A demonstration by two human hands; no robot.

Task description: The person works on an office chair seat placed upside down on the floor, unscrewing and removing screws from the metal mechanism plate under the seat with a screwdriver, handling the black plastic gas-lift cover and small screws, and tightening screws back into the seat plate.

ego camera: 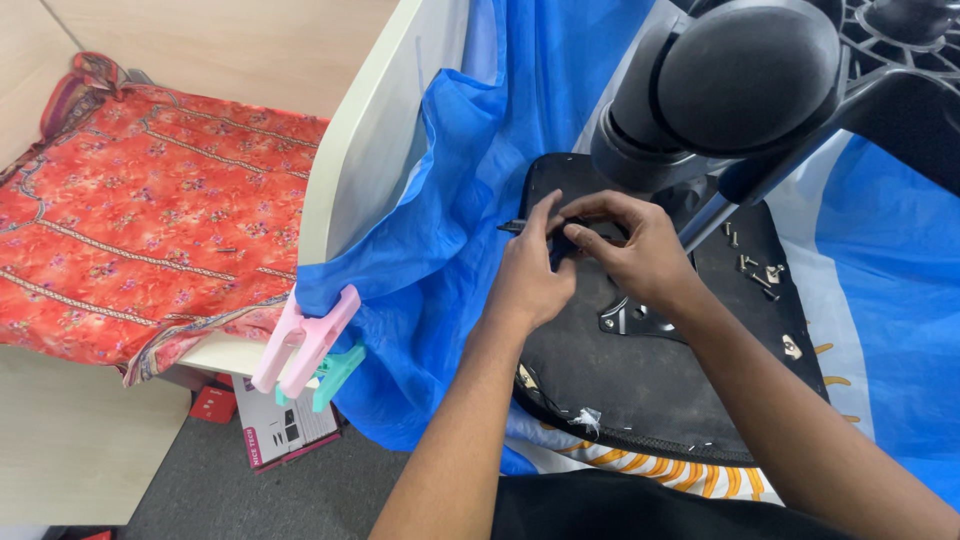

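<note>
A red floral cloth (150,200) covers the bench at far left, beside a white board (375,130) draped in blue plastic sheet (450,200); pink and green clips (310,345) pinch the sheet to the board's lower corner, with a small box (285,435) on the floor beneath. At centre, an upturned black chair seat (640,380) lies across the sheet, its underside facing up. The left hand (530,275) is closed in a narrow pinch around a thin dark tool (512,227), pressing it toward the seat's upper edge. The right hand (635,250) meets it there, fingers curled tight over a small part that cannot be made out. A metal bracket (635,318) shows just below the hands, seemingly already seated on the underside. Loose screws (755,265) lie scattered further right on the seat, suggesting fastening is only partly done. The chair's black armrest (750,80) looms overhead at upper right.
</note>
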